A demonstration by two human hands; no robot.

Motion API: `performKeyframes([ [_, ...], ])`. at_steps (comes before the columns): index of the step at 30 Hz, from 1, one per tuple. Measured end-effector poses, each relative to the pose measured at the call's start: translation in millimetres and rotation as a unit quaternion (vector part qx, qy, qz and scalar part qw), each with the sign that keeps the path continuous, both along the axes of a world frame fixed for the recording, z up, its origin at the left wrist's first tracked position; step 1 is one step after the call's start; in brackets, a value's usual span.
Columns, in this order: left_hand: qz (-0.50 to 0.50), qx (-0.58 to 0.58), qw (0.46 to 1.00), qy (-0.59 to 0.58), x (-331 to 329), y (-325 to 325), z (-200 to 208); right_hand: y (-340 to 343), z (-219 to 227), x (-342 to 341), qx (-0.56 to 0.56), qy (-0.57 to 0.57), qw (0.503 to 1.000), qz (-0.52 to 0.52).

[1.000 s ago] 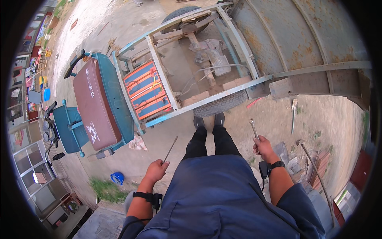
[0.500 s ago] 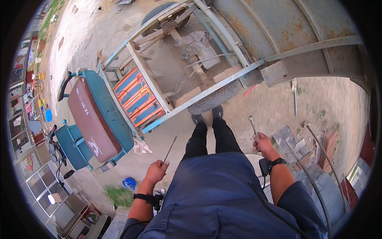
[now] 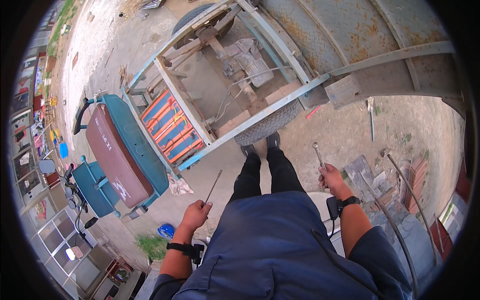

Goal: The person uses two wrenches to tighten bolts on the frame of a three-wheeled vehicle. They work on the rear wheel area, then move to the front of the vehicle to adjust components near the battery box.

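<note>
My left hand [image 3: 196,215] is closed around the lower end of a thin metal rod [image 3: 214,184], whose slightly thicker tip points up and away from me. On the other side, my right hand [image 3: 330,178] grips a metal wrench [image 3: 318,154] by its handle, its rounded head raised. Both tools are held in the air and touch nothing else. Ahead of my feet stands the open metal frame [image 3: 260,114] of a three-wheeled cargo vehicle. Inside it a motor [image 3: 257,71] sits on the axle, partly under a cloth or plastic sheet.
A tyre [image 3: 270,122] is right before my shoes. Orange-and-blue batteries [image 3: 171,127] fill the frame's left end, beside a brown seat [image 3: 114,152]. The rusty cargo bed [image 3: 360,32] is tilted up at the right. Bent rods [image 3: 410,187] and bricks [image 3: 417,177] lie at right.
The view has shifted very slightly. Both hands keep their tools in nearly the same place.
</note>
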State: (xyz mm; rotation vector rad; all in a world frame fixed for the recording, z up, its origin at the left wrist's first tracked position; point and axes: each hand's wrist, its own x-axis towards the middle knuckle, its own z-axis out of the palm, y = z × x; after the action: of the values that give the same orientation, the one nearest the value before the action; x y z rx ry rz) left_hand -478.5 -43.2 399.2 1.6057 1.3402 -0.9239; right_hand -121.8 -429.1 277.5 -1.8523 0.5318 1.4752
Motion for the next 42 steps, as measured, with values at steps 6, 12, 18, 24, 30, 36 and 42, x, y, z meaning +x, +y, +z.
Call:
performKeyframes([
  [6,0.006,0.002,1.000,0.003,0.7,-2.2,0.6,5.9,0.2,4.1,0.003,0.001,1.000,-0.002],
  [12,0.015,-0.008,1.000,0.007,1.0,-5.4,-0.7,8.3,-1.7,4.8,0.005,0.003,1.000,0.003],
  [18,0.008,-0.009,1.000,0.005,-2.4,-3.7,-4.6,11.9,-0.6,5.9,0.002,0.004,1.000,0.007],
  [24,0.018,-0.013,1.000,0.009,-1.5,-1.3,-5.2,14.7,-1.0,5.9,0.000,0.006,1.000,0.005],
  [30,0.021,-0.015,1.000,0.010,3.8,0.2,-3.1,16.3,-1.3,6.5,-0.004,0.011,1.000,-0.001],
  [36,0.017,-0.017,1.000,0.012,4.7,2.4,-4.1,17.7,-3.4,7.8,-0.005,0.010,1.000,0.003],
  [42,0.016,-0.016,1.000,0.012,8.3,4.3,-1.9,20.4,-3.6,9.4,-0.001,0.010,1.000,0.004],
])
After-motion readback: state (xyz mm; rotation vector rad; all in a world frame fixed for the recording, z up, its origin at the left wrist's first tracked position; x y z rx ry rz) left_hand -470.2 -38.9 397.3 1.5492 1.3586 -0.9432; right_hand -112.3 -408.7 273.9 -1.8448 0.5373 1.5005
